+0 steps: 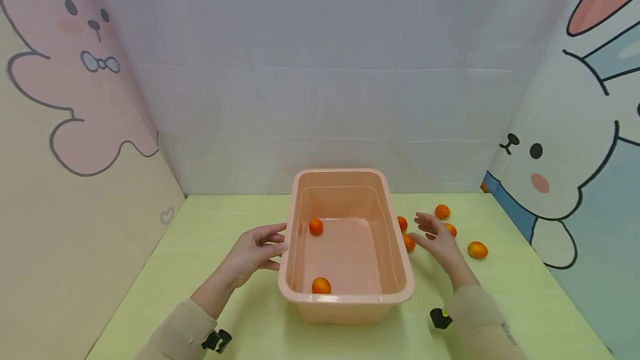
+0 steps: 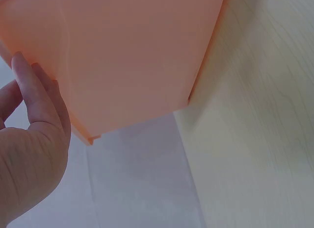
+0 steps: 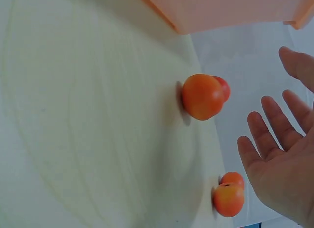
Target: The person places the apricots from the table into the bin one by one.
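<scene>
A peach-coloured plastic basin (image 1: 345, 299) stands on the table, with two small orange-red tomatoes inside: one tomato (image 1: 316, 226) towards the back left, another tomato (image 1: 321, 285) near the front. At its left rim is my left hand (image 1: 256, 251), fingers touching the outer side and extended rather than curled. My right hand (image 1: 440, 243) hovers right of the basin, fingers spread and holding nothing. Between it and the basin lie two tomatoes (image 3: 202, 96), partly overlapping in the right wrist view. Beyond the hand are a tomato (image 1: 442, 211), a partly hidden tomato (image 1: 450, 230) and a yellower tomato (image 1: 478, 250).
The light green table (image 1: 240, 315) runs back to a white cloth wall (image 1: 325, 99). Printed side panels stand left and right, with a bear figure (image 1: 100, 121) and a rabbit figure (image 1: 565, 182). Black wrist devices show below both hands.
</scene>
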The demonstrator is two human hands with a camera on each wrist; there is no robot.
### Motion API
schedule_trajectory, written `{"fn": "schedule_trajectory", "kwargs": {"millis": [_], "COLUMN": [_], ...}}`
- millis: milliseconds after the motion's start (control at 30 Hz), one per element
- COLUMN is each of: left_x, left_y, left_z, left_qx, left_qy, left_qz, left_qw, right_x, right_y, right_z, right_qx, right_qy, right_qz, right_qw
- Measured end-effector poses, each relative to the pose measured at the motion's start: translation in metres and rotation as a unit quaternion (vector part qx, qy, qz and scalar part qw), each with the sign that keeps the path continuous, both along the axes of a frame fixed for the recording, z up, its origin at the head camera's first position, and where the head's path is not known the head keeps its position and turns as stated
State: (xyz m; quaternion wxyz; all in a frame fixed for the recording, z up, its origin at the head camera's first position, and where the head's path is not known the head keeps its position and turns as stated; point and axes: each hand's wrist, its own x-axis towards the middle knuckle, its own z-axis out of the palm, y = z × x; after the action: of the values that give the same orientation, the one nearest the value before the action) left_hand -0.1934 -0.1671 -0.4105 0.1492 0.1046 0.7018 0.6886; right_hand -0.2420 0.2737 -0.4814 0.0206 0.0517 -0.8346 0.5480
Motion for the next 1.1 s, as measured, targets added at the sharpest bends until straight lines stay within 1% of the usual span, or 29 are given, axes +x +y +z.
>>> {"fn": "schedule_trajectory", "kwargs": {"millis": [233,467,567,767,933,1100], "left_x": [0.000,0.000,0.000,0.001,0.000,0.000], "left_y": [0.001,0.000,0.000,0.000,0.000,0.000], "left_z": [-0.001,-0.001,0.000,0.000,-0.001,-0.003], "left_qx": [-0.002,-0.006,-0.005,-0.005,0.002,0.006], "left_qy": [-0.002,-0.001,0.000,0.004,0.005,0.007], "left_qz": [0.004,0.001,0.001,0.002,-0.003,-0.006], "left_qw": [1.0000,1.0000,1.0000,1.0000,1.0000,0.9999], "right_x": [-0.002,-0.006,-0.008,-0.009,-0.010,-0.012], "right_y": [-0.002,-0.002,-0.002,-0.004,-0.006,-0.006], "right_z": [-0.022,-0.037,-0.040,-0.041,-0.043,-0.046], "right_qx": [-0.002,0.020,0.020,0.032,0.066,0.087], "right_qy": [-0.020,-0.052,-0.058,-0.053,-0.063,-0.046], "right_qz": [-0.003,-0.019,-0.022,-0.022,-0.032,-0.038], "right_qw": [1.000,0.998,0.998,0.998,0.995,0.994]}}
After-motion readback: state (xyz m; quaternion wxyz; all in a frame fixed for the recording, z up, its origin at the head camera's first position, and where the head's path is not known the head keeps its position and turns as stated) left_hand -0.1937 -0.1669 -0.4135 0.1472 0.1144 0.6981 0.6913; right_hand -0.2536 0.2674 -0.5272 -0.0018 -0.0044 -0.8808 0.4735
